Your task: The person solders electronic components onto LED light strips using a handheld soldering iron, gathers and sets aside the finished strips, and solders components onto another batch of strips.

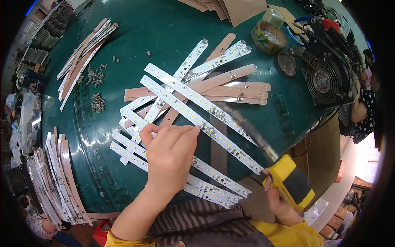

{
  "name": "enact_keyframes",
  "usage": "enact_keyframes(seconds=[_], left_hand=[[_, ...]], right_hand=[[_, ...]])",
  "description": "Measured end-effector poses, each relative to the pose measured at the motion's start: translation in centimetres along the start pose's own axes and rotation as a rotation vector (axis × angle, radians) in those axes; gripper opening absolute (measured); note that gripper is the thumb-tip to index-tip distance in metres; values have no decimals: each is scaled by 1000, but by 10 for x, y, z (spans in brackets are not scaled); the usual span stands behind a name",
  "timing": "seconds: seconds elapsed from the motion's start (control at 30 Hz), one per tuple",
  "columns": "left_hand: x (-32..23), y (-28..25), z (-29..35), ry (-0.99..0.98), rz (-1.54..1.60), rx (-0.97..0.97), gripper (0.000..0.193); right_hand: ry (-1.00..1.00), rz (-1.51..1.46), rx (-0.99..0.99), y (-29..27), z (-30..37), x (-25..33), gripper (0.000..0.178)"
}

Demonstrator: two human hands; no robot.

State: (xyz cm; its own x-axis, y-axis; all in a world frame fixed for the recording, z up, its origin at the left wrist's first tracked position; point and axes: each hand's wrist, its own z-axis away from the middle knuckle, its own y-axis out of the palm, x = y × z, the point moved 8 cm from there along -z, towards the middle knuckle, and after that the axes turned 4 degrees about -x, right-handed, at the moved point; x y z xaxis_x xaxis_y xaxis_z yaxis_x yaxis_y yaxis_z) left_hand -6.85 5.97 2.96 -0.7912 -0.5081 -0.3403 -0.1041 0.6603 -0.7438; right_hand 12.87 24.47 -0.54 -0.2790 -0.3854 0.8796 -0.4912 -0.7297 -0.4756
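Observation:
My left hand (170,153) hovers over a loose heap of LED light strips, fingers curled and pinched together; whatever may be between the fingertips is hidden. In my right hand (276,197) is a yellow-and-black soldering gun (291,181), its metal barrel pointing up and left over the strips' right ends. White strips dotted with small yellow LEDs, such as the long LED strip (197,117), lie crossed beneath and around my left hand. Behind them, several strips show their copper-brown backs (234,92), with small metal pieces on some.
Small metal parts (96,76) lie in piles at the left on the green tabletop (135,33). Stacks of strips (84,57) stand at the far left and near left. A round tin (268,37), a small dish (285,64) and a black fan (327,82) are at the right.

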Motion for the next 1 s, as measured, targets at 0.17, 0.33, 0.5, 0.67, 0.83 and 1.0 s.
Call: enact_keyframes(seconds=[0.17, 0.33, 0.5, 0.67, 0.83, 1.0], left_hand=[[21, -1, 3, -314, 159, -47, 17], [23, -2, 3, -339, 172, -72, 13], [23, -1, 4, -341, 196, -70, 13], [24, -1, 4, -334, 207, -92, 14], [25, 0, 5, -341, 213, -94, 14], [24, 1, 5, -336, 212, -97, 14]], right_hand=[[-91, 66, 124, 14, -17, 30, 29], [-405, 199, 142, 24, -27, 62, 17], [-389, 173, 137, 24, -27, 59, 18], [-409, 133, 106, 23, -27, 59, 20], [-390, 110, 118, 23, -27, 54, 20], [-148, 83, 128, 19, -13, 20, 18]])
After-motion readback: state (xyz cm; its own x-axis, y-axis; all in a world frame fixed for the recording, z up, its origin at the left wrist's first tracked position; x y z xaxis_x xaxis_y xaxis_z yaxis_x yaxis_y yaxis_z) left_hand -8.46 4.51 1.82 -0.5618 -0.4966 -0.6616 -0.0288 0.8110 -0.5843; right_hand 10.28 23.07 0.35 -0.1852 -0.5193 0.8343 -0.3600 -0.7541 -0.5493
